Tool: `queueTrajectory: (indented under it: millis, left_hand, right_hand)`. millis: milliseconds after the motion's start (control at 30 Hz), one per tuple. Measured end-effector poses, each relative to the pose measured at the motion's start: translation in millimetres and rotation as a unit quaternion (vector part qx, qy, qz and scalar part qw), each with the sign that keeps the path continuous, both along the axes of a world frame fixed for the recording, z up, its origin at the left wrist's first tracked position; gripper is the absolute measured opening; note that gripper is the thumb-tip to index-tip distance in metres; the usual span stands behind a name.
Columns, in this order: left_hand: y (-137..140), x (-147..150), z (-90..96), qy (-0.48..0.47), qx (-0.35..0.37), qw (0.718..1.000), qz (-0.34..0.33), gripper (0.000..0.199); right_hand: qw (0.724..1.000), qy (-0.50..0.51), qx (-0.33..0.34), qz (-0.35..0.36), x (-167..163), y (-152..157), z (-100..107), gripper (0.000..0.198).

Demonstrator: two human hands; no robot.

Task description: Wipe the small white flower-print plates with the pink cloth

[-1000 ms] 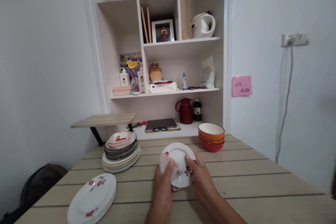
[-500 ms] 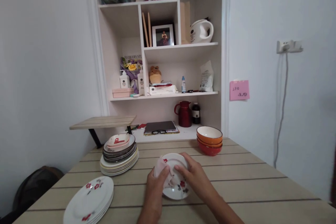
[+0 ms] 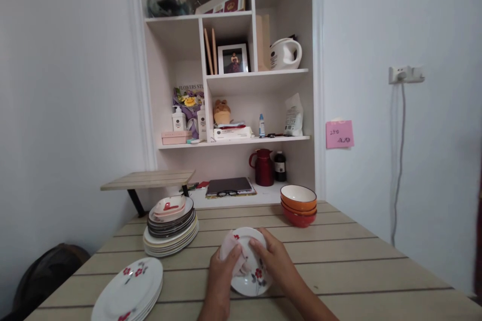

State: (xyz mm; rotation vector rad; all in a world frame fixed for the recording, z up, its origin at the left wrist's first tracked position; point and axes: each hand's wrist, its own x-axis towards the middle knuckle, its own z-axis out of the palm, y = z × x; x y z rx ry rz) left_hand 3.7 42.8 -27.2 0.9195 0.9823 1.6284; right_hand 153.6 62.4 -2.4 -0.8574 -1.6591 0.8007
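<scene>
A small white plate [image 3: 251,281] with red flowers and grey leaves is held tilted over the table, between my two hands. My right hand [image 3: 276,256] grips its right rim, thumb on the face and fingers behind. With my left hand [image 3: 223,271] I pinch a thin pale-pink cloth [image 3: 227,245] around the plate's left edge; part of the cloth lies across the plate's face. Left of my hands, a stack of matching flowered plates [image 3: 128,286] rests on the table.
Further back on the slatted table [image 3: 339,281] stand a stack of mixed plates and dishes [image 3: 171,233] at left and orange and red bowls [image 3: 299,205] at right. A small raised wooden shelf [image 3: 146,179] is behind the dishes. A red jug [image 3: 263,168] stands in the shelving.
The whole scene sits slightly lower in view as the head tilts. Both hands keep their hold on the plate and cloth, with only slight movement.
</scene>
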Motion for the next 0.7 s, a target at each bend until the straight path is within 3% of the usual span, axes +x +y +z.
queueTrajectory:
  millis: [367, 700]
  left_hand:
    - [-14, 6, 11.1, -0.004, -0.007, 1.0, -0.012, 0.048]
    - [-2, 5, 3.3, -0.009, -0.032, 0.999, -0.002, 0.053]
  right_hand:
    - [1.0, 0.007, -0.007, -0.017, -1, -8, 10, 0.023]
    - [0.996, 0.079, -0.048, -0.004, -1, -5, -2, 0.031]
